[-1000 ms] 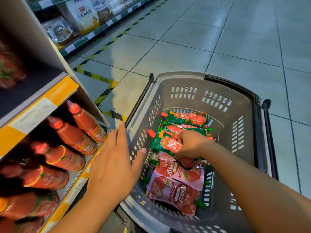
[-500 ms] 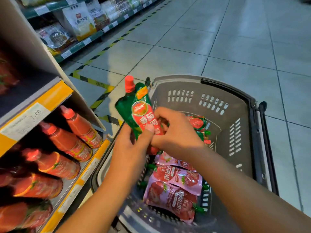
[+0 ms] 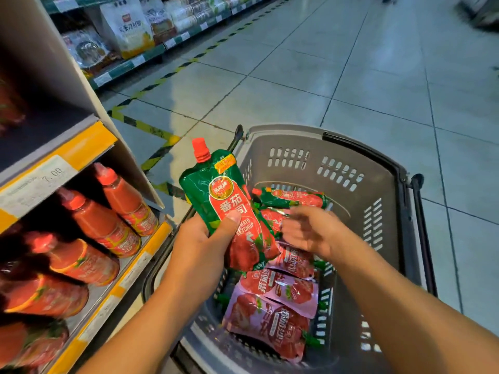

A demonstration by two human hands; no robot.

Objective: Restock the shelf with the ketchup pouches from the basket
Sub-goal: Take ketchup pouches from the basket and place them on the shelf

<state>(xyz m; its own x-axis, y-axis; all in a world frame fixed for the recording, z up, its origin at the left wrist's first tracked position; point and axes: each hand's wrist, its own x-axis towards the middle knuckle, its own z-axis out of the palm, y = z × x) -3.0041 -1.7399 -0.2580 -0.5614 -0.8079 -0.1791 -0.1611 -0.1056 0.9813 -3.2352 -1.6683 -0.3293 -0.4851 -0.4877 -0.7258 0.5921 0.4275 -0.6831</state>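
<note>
My left hand (image 3: 199,252) grips a green and red ketchup pouch (image 3: 224,201) with a red cap, held upright over the left rim of the grey basket (image 3: 378,190). My right hand (image 3: 310,230) hovers open and blurred just right of that pouch, above the basket, holding nothing. Inside the basket lie more green pouches (image 3: 291,197) at the far end and pink pouches (image 3: 272,319) at the near end. The shelf (image 3: 89,327) stands to my left.
Red ketchup bottles (image 3: 118,201) lie in rows on the lower shelf behind a yellow price strip (image 3: 48,174). Farther shelves (image 3: 129,36) with bagged goods run along the left. Tiled floor (image 3: 351,63) with yellow-black tape stretches beyond the basket.
My right hand lifted a green pouch out of the basket and passed it to my left hand. The right hand has let go and is moving back over the basket.
</note>
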